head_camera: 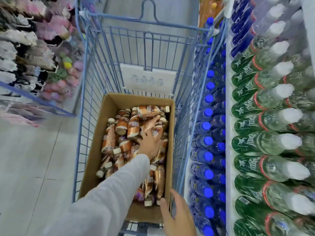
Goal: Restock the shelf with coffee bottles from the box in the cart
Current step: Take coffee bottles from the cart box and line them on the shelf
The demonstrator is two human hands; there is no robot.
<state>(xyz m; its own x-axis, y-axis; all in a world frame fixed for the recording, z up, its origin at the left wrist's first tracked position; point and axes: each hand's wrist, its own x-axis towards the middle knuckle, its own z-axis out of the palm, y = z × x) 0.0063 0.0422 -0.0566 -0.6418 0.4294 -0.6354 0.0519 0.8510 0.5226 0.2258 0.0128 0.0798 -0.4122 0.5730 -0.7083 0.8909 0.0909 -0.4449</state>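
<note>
The left hand (150, 144), in a grey sleeve (109, 193), reaches into the cardboard box (94, 150), fingers spread flat over the loose heap of Nescafé coffee bottles (122, 126), toward the box's right wall. The right hand (178, 213) hangs with fingers relaxed and straight at the box's near right corner. The box sits in the blue wire cart (136, 48), beside shelved blue-capped bottles (208, 141).

Shop aisle, blue wire cart (90, 92), shelves (228, 106) of bottled water (272, 120) (blue and white caps)
</note>
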